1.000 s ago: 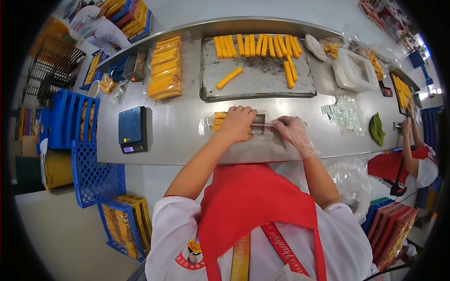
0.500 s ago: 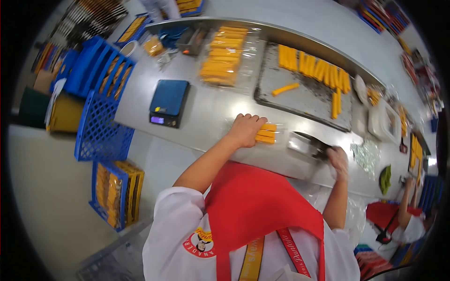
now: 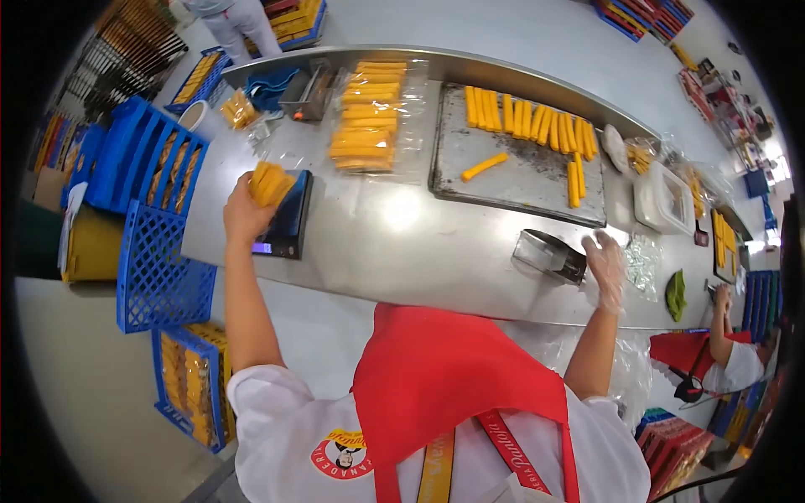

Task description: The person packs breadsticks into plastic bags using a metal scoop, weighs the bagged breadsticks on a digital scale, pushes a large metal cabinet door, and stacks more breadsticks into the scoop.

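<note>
At the near left, the bare left hand point(image 3: 248, 211) grips a clear plastic packet of yellow sticks point(image 3: 271, 184) over the dark electronic scale point(image 3: 293, 220); the right hand point(image 3: 605, 267) (thinly gloved), fingers loosely open, is beside a dark, open-ended metal scoop point(image 3: 551, 254).

Large tray point(image 3: 520, 189) — one. Yellow sticks upon it: slanted stick point(image 3: 485, 166), one; near-right sticks point(image 3: 577, 182), two; far row, too crowded to count. Scale point(image 3: 293, 222), one. White tub point(image 3: 661, 203), one. Held packet point(image 3: 270, 184) — one. Green item point(image 3: 676, 295) at right, one.
</note>
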Tool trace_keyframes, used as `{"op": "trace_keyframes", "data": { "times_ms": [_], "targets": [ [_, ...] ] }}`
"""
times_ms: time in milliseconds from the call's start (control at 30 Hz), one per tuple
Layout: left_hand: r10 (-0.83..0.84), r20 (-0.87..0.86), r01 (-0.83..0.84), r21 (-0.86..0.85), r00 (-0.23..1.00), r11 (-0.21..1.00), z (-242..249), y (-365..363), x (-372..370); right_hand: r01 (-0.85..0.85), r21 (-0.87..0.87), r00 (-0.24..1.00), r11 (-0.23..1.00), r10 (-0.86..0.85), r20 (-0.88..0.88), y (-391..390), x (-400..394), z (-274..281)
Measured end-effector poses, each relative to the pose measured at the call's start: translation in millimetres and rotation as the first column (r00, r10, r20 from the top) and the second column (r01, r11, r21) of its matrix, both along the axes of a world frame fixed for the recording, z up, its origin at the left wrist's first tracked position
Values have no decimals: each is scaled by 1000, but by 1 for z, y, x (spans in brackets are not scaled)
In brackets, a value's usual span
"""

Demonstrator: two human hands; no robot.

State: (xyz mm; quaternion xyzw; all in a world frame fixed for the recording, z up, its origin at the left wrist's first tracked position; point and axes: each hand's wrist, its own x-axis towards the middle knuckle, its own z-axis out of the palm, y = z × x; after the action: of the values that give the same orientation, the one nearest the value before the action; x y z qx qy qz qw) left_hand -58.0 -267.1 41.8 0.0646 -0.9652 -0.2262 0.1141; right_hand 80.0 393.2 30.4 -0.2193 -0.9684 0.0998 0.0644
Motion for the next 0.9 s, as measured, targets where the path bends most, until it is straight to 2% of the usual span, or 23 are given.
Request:
{"op": "trace_keyframes", "data": {
  "times_ms": [67,133,167,233,267,300,333,400,433,500,533,633,667,700,733,800,833,900],
  "targets": [
    [3,147,19,-149,989,989,-6,-9,-11,-39,3,999,999,38,28,-34,-32,19],
    [7,303,77,-265,953,961,-6,-3,-21,-259,-17,963,966,256,-88,-62,-65,2],
    [42,395,88,-306,918,948,-2,6,-21,-290,-19,954,957,288,-85,-70,-83,1],
    [74,363,66,-358,929,931,-4,10,-22,-569,147,809,809,583,-77,-106,-120,-7],
    [19,282,51,-240,959,969,-5,2,-19,-623,131,769,772,634,-78,-119,-134,-14],
    [24,174,11,-199,985,980,5,1,-9,-615,125,781,778,623,-36,-121,-151,-22],
    [87,183,-47,-213,979,976,7,-12,2,-605,122,794,787,608,7,-124,-168,-32],
    [54,-142,-57,-12,988,998,11,-40,22,-638,95,769,764,638,38,-131,-185,-46],
    [83,-233,-94,-39,969,995,12,-56,39,-624,88,782,777,620,71,-129,-190,-51],
    [171,-296,-187,-24,940,982,3,-89,85,-670,162,741,724,644,189,-119,-200,-67],
    [225,-360,-242,-2,905,970,-4,-103,111,-655,125,753,745,629,195,-119,-202,-66],
    [463,-245,-457,85,852,885,-48,-128,202,-620,84,782,780,604,155,-115,-203,-67],
    [533,-180,-518,126,827,846,-75,-135,236,-605,88,795,791,594,124,-118,-198,-66],
    [586,-132,-581,81,799,810,-112,-142,273,-587,93,809,804,580,97,-119,-194,-64],
    [654,-34,-648,107,756,754,-136,-134,305,-596,97,803,797,589,91,-121,-191,-64],
    [766,194,-790,117,613,602,-177,-106,360,-501,82,864,861,494,96,-126,-186,-64],
    [773,261,-813,108,578,572,-212,-97,390,-506,84,862,859,498,95,-129,-185,-65],
    [793,396,-873,54,464,484,-254,-63,432,-404,49,914,913,401,61,-133,-182,-69]
  ]
}}
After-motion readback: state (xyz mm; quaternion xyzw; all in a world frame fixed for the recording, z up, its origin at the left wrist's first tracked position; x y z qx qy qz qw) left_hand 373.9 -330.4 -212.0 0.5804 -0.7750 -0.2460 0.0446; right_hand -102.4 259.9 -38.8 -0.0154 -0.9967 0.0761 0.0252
